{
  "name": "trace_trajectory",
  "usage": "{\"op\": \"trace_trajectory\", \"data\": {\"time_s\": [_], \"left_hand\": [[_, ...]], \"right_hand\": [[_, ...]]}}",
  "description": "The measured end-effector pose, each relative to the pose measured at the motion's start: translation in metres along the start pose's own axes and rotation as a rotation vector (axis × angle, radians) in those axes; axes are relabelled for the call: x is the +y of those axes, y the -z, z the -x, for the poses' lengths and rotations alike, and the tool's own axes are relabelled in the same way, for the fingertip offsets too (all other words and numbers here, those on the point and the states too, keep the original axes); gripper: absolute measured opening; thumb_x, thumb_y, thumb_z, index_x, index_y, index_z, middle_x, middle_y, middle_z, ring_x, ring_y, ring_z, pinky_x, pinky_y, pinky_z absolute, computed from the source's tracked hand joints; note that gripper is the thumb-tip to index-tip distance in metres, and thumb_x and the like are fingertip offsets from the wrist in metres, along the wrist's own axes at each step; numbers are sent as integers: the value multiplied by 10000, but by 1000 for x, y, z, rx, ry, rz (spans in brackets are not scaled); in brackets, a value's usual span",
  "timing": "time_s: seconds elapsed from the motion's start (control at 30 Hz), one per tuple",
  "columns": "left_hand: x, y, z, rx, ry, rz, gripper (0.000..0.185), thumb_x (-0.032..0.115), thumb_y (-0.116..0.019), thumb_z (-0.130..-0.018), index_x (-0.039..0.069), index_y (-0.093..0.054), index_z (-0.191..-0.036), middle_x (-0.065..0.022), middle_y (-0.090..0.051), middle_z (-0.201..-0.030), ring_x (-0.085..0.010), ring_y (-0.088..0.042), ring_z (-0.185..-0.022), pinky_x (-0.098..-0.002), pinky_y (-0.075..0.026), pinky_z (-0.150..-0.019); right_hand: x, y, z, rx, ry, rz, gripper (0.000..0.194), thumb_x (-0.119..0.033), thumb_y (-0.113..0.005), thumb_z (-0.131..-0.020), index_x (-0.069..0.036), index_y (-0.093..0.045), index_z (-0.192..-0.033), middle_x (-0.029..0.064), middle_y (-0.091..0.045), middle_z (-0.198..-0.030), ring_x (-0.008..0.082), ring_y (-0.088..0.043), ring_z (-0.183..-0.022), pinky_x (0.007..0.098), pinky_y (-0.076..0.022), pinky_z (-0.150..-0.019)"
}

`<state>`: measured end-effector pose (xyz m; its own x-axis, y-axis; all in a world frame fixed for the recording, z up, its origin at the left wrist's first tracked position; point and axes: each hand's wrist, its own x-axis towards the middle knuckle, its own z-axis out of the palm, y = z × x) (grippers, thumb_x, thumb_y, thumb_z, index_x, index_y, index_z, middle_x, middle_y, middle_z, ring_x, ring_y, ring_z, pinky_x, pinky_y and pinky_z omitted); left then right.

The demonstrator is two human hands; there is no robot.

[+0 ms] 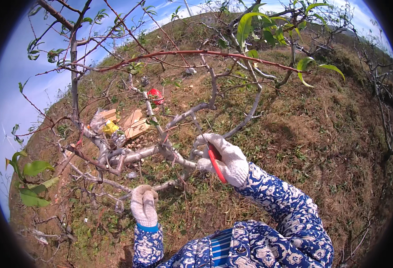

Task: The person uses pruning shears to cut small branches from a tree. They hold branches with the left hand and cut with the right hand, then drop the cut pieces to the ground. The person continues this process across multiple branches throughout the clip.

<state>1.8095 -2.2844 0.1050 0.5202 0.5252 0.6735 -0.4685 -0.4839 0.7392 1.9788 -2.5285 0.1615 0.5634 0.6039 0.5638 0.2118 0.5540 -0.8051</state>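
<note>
My right hand [228, 160], in a white knit glove, is closed around red-handled pruning shears [216, 164]. The dark blade of the shears points up and left, close to a small upright shoot [195, 122] of the tree. Lower left, my left hand [144, 205] wears a matching glove and has its fingers curled around a thin grey branch [166, 185]; the glove covers the grip itself. Between and above both hands spreads the fruit tree's forked grey limb [178, 159]. A long reddish shoot [196, 52] arches across the upper view.
An opened cardboard box [136, 124], a yellow bag [110, 127] and clear plastic lie on the ground behind the limbs. Farther back is a red bag [155, 96]. Leafy twigs [32, 182] jut in at left. Dry grass [300, 160] covers the slope, with more trees [377, 80] at right.
</note>
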Motion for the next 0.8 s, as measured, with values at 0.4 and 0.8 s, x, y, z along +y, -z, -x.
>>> {"op": "trace_trajectory", "data": {"time_s": [0.4,0.8], "left_hand": [[79,-17,-99,217,-708,-821,275,11,-640,-839,-3,-610,-1112,-181,-636,-1075,-333,-640,-985,-411,-516,-877],[42,-151,-123,50,-683,-1041,195,67,-622,-898,11,-629,-1084,-134,-642,-984,-264,-637,-907,-345,-510,-801]], "right_hand": [[-34,48,-41,-23,185,623,565,-225,-679,-925,-17,-427,-1386,42,-601,-946,136,-596,-891,302,-489,-843],[-71,197,-26,34,264,668,573,-367,-742,-862,-94,-496,-1302,126,-636,-924,259,-661,-858,372,-525,-784]]}}
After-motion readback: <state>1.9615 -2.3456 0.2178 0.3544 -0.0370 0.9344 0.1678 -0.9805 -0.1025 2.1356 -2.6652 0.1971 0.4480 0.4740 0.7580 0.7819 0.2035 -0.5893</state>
